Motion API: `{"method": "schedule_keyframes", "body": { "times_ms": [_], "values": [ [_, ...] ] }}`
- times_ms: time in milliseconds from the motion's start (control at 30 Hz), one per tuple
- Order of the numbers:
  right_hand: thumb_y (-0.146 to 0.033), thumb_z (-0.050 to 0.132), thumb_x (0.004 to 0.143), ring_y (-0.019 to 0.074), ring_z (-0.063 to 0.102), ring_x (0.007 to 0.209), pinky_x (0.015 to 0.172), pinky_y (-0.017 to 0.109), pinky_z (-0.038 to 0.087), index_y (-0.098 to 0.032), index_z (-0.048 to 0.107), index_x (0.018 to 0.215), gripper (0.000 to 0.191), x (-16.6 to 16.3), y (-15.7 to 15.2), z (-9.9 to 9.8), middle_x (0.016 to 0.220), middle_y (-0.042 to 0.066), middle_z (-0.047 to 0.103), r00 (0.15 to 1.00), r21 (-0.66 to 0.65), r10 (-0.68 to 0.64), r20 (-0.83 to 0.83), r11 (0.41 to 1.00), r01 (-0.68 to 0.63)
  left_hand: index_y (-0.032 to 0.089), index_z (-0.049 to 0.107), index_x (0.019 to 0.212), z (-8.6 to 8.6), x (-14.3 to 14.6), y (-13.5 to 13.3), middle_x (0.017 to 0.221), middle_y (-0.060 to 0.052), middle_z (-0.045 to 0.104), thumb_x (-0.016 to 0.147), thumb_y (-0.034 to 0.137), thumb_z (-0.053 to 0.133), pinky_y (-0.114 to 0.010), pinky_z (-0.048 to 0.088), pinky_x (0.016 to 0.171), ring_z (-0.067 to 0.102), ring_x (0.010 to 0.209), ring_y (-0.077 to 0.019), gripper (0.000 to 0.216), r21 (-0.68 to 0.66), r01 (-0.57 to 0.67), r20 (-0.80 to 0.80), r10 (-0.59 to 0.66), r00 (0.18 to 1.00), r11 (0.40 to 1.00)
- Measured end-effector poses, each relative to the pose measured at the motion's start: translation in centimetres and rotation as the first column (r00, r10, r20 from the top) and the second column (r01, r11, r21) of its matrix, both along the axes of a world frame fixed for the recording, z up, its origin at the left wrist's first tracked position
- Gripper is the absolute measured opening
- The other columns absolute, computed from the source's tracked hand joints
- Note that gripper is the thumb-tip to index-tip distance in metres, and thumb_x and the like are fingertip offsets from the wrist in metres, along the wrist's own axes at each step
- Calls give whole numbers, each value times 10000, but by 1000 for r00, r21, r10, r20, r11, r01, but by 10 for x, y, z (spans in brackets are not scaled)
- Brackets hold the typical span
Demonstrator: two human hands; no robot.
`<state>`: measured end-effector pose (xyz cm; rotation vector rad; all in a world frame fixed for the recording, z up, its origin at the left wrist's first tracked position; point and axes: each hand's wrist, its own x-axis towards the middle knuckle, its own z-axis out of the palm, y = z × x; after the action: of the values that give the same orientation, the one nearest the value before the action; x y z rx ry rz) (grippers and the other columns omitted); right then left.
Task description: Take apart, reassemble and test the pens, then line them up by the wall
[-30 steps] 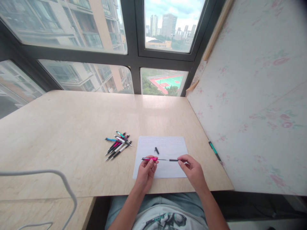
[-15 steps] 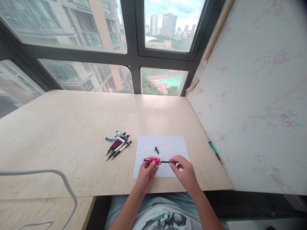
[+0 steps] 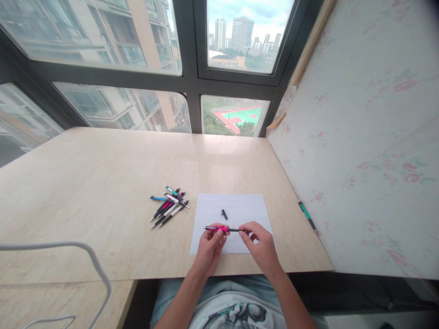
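nearest are a printed white shirt [image 3: 240,314] and pale blue jeans [image 3: 173,292], with a grey cable [image 3: 99,272] looping at the near left. over the near part of the desk [image 3: 103,183], the left hand [image 3: 209,249] pinches the pink barrel of a pen [image 3: 222,229] between thumb and fingers, and the right hand [image 3: 259,242] grasps the right end of its black section with the fingertips. the pen lies level above a white sheet of paper [image 3: 248,214]; whether its two parts are joined is hidden at the left fingertips. just beyond it, a small black piece [image 3: 224,214] rests on the paper, which bears handwritten lines along its far edge. to the left is a crossed pile of pens [image 3: 168,208]; well to the right, a green and black pen [image 3: 305,210] lies along the flowered wall [image 3: 360,114]. farthest are the dark window frame [image 3: 192,82], a sports court [image 3: 243,116] and tall buildings [image 3: 243,34]
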<state>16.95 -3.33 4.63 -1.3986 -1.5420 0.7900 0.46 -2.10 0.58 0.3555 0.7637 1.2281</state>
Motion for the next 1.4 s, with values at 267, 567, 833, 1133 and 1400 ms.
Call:
{"method": "schedule_keyframes", "body": {
  "times_ms": [267, 567, 833, 1133, 1400],
  "values": [
    [-237, 582, 876, 159, 622, 714, 586, 252, 506, -205, 689, 878, 112, 1, 1, -1, 840, 44, 676, 999, 25, 15, 44, 1000, -17, 152, 703, 884, -2, 0, 0, 915, -54, 714, 700, 239, 807, -168, 510, 682, 645, 770, -101, 229, -4, 9, -24, -10, 1000, 1000],
    [-241, 537, 911, 142, 570, 610, 561, 266, 506, -208, 683, 885, 151, 1, 0, 4, 843, 60, 665, 988, 116, 27, 155, 992, -45, 147, 701, 889, 0, 1, 1, 934, -55, 711, 706, 229, 801, -157, 506, 690, 640, 772, -93, 224, -3, 6, -25, -6, 1000, 1000],
    [-253, 520, 924, 151, 579, 662, 588, 268, 504, -218, 675, 884, 163, 4, 0, 6, 861, 59, 646, 991, 121, 73, 113, 989, -87, 139, 691, 892, -3, -1, 1, 895, -58, 703, 705, 234, 802, -163, 514, 671, 634, 746, -95, 237, -12, 30, -13, -30, 999, 999],
    [-347, 454, 968, 134, 508, 561, 568, 258, 408, -193, 581, 642, 382, 3, 0, 0, 597, 2, 539, 972, 49, 25, 232, 998, -37, 143, 693, 872, 0, 1, -1, 887, -54, 712, 700, 196, 802, -166, 504, 688, 645, 771, -103, 211, -8, 52, -12, -52, 999, 999],
    [-367, 520, 919, 152, 592, 700, 568, 233, 455, -198, 602, 976, 196, 3, 1, 0, 854, 40, 653, 992, -38, 86, 97, 996, -82, 146, 699, 874, 1, 1, 0, 911, -62, 718, 698, 210, 803, -181, 502, 689, 644, 770, -111, 214, -16, 29, -32, -29, 999, 999]
  ]
}}
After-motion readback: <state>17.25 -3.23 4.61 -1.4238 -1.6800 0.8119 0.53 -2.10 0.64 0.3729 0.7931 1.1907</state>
